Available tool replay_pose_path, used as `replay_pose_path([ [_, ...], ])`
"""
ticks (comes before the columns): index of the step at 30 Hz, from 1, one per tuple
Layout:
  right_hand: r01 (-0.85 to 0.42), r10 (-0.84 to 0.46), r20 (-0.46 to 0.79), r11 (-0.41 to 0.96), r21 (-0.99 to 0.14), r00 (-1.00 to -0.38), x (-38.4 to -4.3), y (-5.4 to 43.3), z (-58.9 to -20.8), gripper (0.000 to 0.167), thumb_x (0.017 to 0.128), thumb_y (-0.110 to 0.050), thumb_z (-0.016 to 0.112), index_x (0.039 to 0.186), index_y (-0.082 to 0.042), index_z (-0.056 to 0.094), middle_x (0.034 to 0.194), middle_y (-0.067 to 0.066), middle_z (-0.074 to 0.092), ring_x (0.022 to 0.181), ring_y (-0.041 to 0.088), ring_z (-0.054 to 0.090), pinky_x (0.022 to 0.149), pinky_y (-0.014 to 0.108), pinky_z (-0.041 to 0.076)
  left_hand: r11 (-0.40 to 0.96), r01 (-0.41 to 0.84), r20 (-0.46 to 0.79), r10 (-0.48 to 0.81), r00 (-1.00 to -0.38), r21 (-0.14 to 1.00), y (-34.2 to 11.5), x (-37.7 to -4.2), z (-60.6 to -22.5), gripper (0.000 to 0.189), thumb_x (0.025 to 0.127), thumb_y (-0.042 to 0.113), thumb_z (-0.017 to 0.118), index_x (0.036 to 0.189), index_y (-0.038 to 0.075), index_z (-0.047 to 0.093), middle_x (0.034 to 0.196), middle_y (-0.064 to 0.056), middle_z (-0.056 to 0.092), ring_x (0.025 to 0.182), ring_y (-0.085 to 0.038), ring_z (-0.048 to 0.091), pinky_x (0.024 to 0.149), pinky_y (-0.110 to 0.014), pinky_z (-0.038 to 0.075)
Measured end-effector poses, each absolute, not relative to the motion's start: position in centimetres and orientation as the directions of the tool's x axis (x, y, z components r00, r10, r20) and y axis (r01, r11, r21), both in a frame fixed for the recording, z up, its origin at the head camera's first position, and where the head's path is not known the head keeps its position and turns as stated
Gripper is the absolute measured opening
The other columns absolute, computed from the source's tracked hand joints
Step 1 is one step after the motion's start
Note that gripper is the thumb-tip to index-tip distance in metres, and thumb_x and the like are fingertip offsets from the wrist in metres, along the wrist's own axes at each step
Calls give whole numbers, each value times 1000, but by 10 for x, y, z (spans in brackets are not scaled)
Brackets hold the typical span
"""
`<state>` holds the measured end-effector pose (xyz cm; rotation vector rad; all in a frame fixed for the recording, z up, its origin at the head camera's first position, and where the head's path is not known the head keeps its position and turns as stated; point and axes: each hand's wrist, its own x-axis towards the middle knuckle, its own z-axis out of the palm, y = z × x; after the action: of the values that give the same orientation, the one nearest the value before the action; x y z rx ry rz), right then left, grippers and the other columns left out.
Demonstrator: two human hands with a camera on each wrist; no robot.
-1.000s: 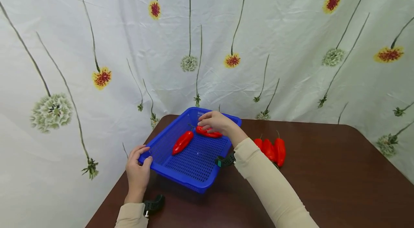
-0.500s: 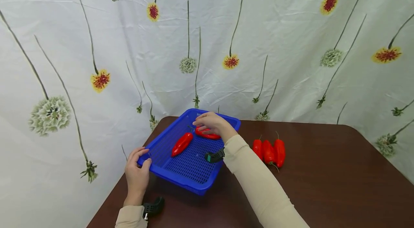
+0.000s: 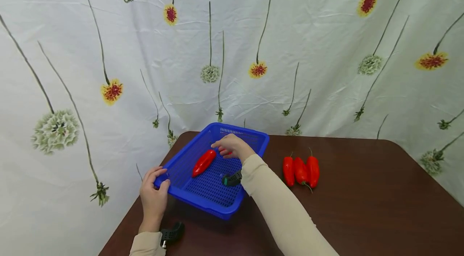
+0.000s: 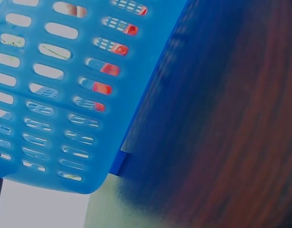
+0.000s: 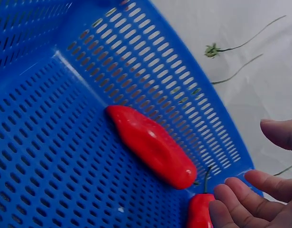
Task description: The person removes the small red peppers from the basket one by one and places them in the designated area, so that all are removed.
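My left hand (image 3: pixel 154 199) grips the near-left corner of a blue plastic basket (image 3: pixel 210 206), thumb on the near side and fingers over the rim. A red pepper (image 3: pixel 204 163) lies in the basket at the left. A second red pepper (image 5: pixel 153 147) lies along the slotted wall and is mostly hidden behind my right hand (image 3: pixel 233 146) in the head view. That hand reaches in over it, fingertips near the first pepper's stem. In the right wrist view its thumb stands apart from the loosely bent fingers, which hold nothing. Red shows through the basket's slots in the left wrist view.
Three red peppers (image 3: pixel 301 171) with green stems lie side by side on the dark brown table (image 3: pixel 377 191), right of the basket. A white curtain (image 3: pixel 326 46) with printed flowers hangs behind the table's far edge. Dark straps (image 3: pixel 173 232) sit at both wrists.
My right hand has moved left and slightly down inside the basket, over the second pepper. The three peppers at right are now uncovered by the sleeve. The left hand keeps its grip.
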<state>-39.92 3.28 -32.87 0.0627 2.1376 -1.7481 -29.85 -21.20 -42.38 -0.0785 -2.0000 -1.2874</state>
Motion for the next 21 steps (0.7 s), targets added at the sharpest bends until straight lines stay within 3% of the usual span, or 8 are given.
replay_pose_path([
  [6, 269, -157, -314, 253, -929, -936, -399, 24, -339, 61, 90, -19, 72, 141, 5, 48, 139, 26, 54, 125, 39, 57, 105, 47, 47, 504, 421, 617, -324, -717, 754, -211, -298, -424, 25, 83, -8, 61, 107, -6, 69, 126, -19, 62, 119, -31, 55, 92, 1, 31],
  [12, 279, -149, -319, 237, -930, -936, -399, 17, -342, 72, 90, -17, 71, 149, 4, 36, 142, 28, 52, 128, 41, 54, 105, 48, 47, 508, 425, 625, -328, -709, 749, -210, -300, -426, 25, 82, -9, 61, 105, -6, 69, 125, -17, 62, 118, -28, 55, 94, 0, 31],
  [21, 305, -74, -327, 220, -927, -942, -402, -2, -358, 84, 90, -17, 71, 155, 3, 21, 154, 23, 37, 129, 43, 53, 105, 50, 47, 512, 434, 639, -339, -691, 741, -213, -300, -429, 25, 80, -8, 62, 104, -5, 70, 124, -19, 63, 113, 8, 46, 93, 1, 32],
])
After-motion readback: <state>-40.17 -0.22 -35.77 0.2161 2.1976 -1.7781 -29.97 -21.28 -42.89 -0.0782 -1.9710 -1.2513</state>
